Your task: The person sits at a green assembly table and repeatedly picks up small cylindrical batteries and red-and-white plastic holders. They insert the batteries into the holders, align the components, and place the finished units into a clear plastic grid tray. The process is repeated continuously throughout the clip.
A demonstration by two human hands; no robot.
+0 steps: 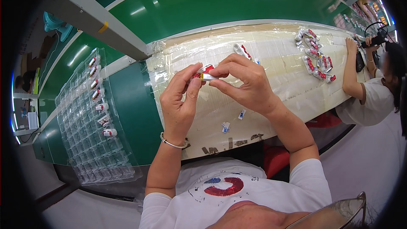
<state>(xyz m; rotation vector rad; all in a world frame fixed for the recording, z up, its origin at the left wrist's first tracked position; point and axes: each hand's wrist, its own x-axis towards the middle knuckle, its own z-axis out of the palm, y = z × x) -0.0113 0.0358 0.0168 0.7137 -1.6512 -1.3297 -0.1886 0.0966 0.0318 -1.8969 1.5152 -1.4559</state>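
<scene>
In front of my chest, over the pale table mat (275, 97), my two hands meet at a small silver pouch battery (207, 76) with a yellow band and a red part. My left hand (179, 106) pinches its red and yellow end between thumb and fingers. The silver end lies between the thumb and forefinger of my right hand (250, 82). My fingers partly hide the piece. Just beyond my right hand lies a similar silver-and-red bundle (241, 51), partly covered by that hand. Small white and blue tabs (241, 114) lie on the mat nearer my body.
On the left, a clear compartmented plastic tray (87, 144) holds several small silver-and-red pieces along its right side. More silver-and-red bundles (316, 57) lie toward the right. A metal post (101, 21) stands at the far left. A co-worker (369, 93) sits at the right end.
</scene>
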